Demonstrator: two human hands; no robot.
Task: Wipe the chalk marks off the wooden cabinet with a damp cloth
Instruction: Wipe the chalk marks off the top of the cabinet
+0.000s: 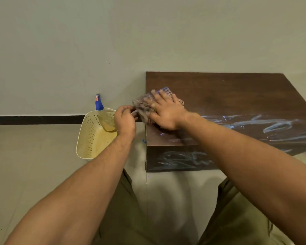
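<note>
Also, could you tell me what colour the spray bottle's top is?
The spray bottle's top is blue; head view.

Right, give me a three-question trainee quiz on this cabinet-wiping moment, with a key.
1. True or false: the right hand lies flat on the cloth on top of the cabinet.
2. Where is the spray bottle? A on the cabinet; B in the basket beside the cabinet; C loose on the floor.
3. Fill in: chalk marks show on the cabinet's top and on its ____ face.
Key: 1 true; 2 B; 3 front.
</note>
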